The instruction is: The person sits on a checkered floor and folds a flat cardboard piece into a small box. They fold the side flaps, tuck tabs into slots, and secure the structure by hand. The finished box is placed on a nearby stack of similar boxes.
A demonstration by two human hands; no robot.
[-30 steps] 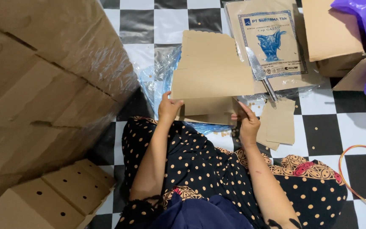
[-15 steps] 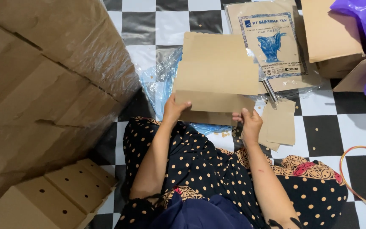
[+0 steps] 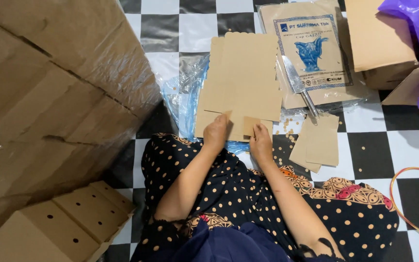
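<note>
A flat brown die-cut cardboard sheet (image 3: 243, 82) with a scalloped far edge lies on the checkered floor in front of my lap. My left hand (image 3: 216, 131) grips its near edge by a folded flap. My right hand (image 3: 260, 141) pinches the neighbouring small flap at the same edge. The two hands sit close together, almost touching.
A knife (image 3: 297, 85) rests on a printed paper packet (image 3: 311, 48) to the right. Small cardboard offcuts (image 3: 318, 143) lie beside my right hand. Crumpled blue-tinted plastic wrap (image 3: 183, 102) lies under the sheet. Large wrapped cartons (image 3: 49, 87) rise on the left, with perforated boxes (image 3: 69, 223) below.
Both hands slid inward along the sheet's near edge and now meet at the middle flaps. The sheet has shifted slightly.
</note>
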